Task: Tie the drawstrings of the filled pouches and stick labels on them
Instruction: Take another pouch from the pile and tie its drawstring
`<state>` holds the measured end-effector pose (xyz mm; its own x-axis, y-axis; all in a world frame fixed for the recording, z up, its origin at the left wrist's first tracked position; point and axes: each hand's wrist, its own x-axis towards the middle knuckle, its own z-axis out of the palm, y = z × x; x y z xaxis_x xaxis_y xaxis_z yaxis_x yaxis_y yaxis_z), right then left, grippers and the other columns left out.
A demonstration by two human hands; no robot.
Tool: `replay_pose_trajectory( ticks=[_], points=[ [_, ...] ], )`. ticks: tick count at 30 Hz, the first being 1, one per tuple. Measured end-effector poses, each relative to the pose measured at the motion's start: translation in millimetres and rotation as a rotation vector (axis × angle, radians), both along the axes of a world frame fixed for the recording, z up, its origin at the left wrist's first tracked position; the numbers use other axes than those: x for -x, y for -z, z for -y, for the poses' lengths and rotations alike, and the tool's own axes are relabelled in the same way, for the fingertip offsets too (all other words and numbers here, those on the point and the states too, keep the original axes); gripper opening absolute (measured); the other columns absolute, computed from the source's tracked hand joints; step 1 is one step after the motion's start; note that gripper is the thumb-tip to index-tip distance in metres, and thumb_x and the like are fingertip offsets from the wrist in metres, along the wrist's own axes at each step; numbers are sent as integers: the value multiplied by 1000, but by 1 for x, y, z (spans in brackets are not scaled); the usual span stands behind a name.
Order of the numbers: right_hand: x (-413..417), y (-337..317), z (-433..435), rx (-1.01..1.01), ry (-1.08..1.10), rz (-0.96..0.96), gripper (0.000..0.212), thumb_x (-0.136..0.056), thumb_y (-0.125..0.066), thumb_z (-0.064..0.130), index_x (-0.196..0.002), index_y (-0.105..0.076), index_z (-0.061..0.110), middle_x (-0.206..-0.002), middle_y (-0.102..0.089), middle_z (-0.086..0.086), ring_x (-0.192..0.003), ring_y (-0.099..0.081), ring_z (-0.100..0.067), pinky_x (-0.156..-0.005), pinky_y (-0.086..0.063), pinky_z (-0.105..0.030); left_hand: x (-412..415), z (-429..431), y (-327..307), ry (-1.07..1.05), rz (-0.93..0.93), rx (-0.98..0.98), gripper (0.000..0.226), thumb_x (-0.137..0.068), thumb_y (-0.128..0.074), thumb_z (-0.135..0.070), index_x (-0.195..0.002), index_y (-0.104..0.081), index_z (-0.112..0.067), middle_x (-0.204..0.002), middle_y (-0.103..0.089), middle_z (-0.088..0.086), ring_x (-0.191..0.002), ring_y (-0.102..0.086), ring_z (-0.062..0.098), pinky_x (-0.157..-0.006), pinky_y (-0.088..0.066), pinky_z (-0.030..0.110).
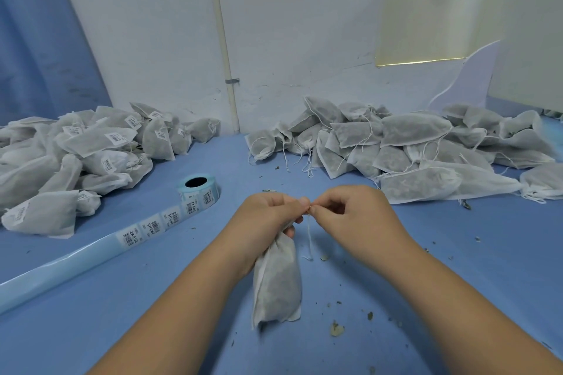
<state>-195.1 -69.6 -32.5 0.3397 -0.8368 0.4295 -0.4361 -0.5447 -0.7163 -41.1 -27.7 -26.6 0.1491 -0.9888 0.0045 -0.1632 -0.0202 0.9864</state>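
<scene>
A filled white fabric pouch [278,280] lies lengthwise on the blue table in front of me. My left hand [269,219] grips its gathered neck. My right hand [350,213] pinches the white drawstring [309,237] right beside the left fingertips, and a loose end of the string hangs down onto the table. A roll of barcode labels [199,190] stands to the left, its blue backing strip [91,256] trailing toward the near left edge with several labels on it.
A heap of labelled pouches [82,155] covers the far left of the table. A heap of unlabelled pouches [411,146] with loose strings fills the far right. Herb crumbs [336,329] dot the blue table [152,298]. A white wall stands behind.
</scene>
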Motion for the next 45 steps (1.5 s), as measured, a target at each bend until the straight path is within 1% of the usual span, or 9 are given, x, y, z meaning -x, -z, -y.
replay_pose_trajectory(
  ticks=[5, 11, 18, 22, 25, 31, 37, 41, 45],
  points=[
    [5, -5, 2, -106, 37, 70, 18, -77, -66, 19, -59, -65, 22, -50, -57, 12, -46, -47, 0, -45, -35, -11, -1, 1, 0, -2, 105, 11, 21, -88, -70, -31, -74, -73, -16, -70, -61, 1, -56, -49, 13, -56, -37, 26],
    [14, -16, 7, -529, -98, 443, 22, -77, -64, 14, -55, -65, 17, -54, -53, -1, -50, -49, -14, -51, -37, -27, -5, 2, 1, -11, 80, 43, 21, -89, -69, -28, -70, -72, -21, -63, -60, -11, -51, -49, 8, -59, -38, 26],
    [7, -16, 4, -709, -378, 870, 9, -69, -71, 6, -63, -66, 11, -59, -45, 1, -47, -38, -11, -42, -27, -21, -2, 2, 2, 81, 49, 42, 23, -91, -67, -27, -70, -72, -20, -62, -58, -10, -52, -46, 8, -59, -38, 24],
    [1, -16, -1, -841, -488, 1045, 4, -64, -67, 14, -62, -65, 12, -57, -38, 3, -43, -31, -9, -41, -24, -20, -1, 2, -1, 135, -5, 58, 23, -92, -66, -25, -71, -69, -17, -55, -53, -12, -50, -42, 8, -56, -37, 20],
    [5, -18, 0, -988, -488, 1003, 7, -67, -58, 11, -60, -57, 11, -55, -29, 3, -42, -26, -10, -40, -22, -21, -4, 3, -1, 65, 72, 87, 23, -90, -68, -25, -67, -69, -22, -56, -53, -11, -51, -44, 7, -62, -37, 26],
    [23, -23, 9, -1122, -490, 608, 11, -67, -52, 19, -57, -50, 14, -57, -20, 4, -42, -23, -11, -41, -18, -22, -15, 4, -1, -15, 237, 118, 24, -88, -72, -26, -65, -67, -22, -65, -47, 1, -66, -39, 18, -69, -33, 33],
    [22, -21, 5, -998, -693, 659, 14, -75, -58, 24, -66, -57, 13, -52, -24, 5, -43, -28, -10, -41, -25, -21, -18, 2, -3, 14, 228, 151, 23, -87, -72, -29, -64, -70, -29, -71, -48, 4, -66, -41, 15, -70, -35, 32],
    [26, -26, 9, -1112, -502, 574, 26, -62, -66, 25, -51, -43, 18, -49, -17, 7, -37, -22, -8, -35, -21, -19, -21, 3, -1, 29, 299, 158, 20, -82, -76, -36, -70, -69, -22, -64, -49, -3, -61, -40, 13, -63, -36, 26],
    [32, -27, 12, -1112, -409, 570, 30, -65, -64, 28, -48, -41, 19, -47, -16, 7, -35, -21, -9, -35, -19, -17, -15, 8, 5, 14, 388, 181, 20, -86, -72, -31, -68, -68, -24, -66, -54, -4, -59, -44, 9, -53, -35, 13]
  ],
)
